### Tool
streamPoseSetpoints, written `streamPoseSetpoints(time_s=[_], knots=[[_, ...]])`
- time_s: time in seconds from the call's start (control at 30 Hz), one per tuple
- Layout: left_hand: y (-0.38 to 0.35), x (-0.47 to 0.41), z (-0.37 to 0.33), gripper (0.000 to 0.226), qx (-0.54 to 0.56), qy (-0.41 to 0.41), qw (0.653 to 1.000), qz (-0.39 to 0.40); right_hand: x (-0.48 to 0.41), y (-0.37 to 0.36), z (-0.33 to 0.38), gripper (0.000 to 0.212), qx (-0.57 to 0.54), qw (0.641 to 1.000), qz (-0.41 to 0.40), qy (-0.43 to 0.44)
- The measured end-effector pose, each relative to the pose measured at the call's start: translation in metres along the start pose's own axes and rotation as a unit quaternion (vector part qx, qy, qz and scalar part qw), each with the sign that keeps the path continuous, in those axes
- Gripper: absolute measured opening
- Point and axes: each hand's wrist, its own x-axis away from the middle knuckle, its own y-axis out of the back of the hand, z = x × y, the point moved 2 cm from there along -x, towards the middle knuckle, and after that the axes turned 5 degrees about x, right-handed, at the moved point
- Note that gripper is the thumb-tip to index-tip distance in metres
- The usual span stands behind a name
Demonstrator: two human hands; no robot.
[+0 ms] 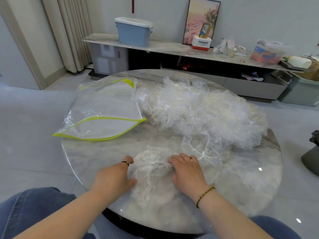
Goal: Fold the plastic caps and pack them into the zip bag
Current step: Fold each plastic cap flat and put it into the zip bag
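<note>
On the left part of the round marble table (250,187), overhanging its rim, lies the clear zip bag (103,107) with lime-green edging, its mouth gaping toward the table's near side and nothing visible inside. At the table's near edge the left hand (115,178) rests with thumb and ringed forefinger spread apart against the left border of a single plastic cap (151,171), which lies crumpled and partly flattened on the tabletop between both hands. On that cap's right side the right hand (187,173) lies palm down, fingers straight and close together, pressing the film onto the table. The pile of loose plastic caps (203,114) fills the table's far right part, touching the bag's right edge and trailing down just beside the right hand's fingertips.
</note>
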Motion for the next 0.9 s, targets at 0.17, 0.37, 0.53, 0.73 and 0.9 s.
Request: streamPoseSetpoints(time_s=[0.17,0.37,0.53,0.73,0.9], knots=[[0.001,-0.004,0.006,0.022,0.054,-0.235,0.963,-0.118,0.002,0.019,0.012,0.014,-0.03,0.983,-0.167,0.067],[-0.006,-0.008,-0.002,0.051,0.048,-0.253,0.964,0.068,0.04,-0.014,0.049,0.037,-0.056,0.968,-0.11,0.22],[-0.008,-0.009,0.006,0.072,0.087,-0.208,0.967,0.119,0.034,-0.018,0.055,0.029,-0.065,0.977,-0.113,0.17],[-0.003,0.012,0.008,0.088,0.029,-0.211,0.965,0.155,0.044,-0.018,0.041,0.038,-0.256,0.965,-0.045,0.024],[-0.008,0.015,-0.005,0.052,0.012,-0.176,0.98,0.09,0.05,-0.013,0.028,0.031,-0.389,0.916,-0.017,-0.094]])
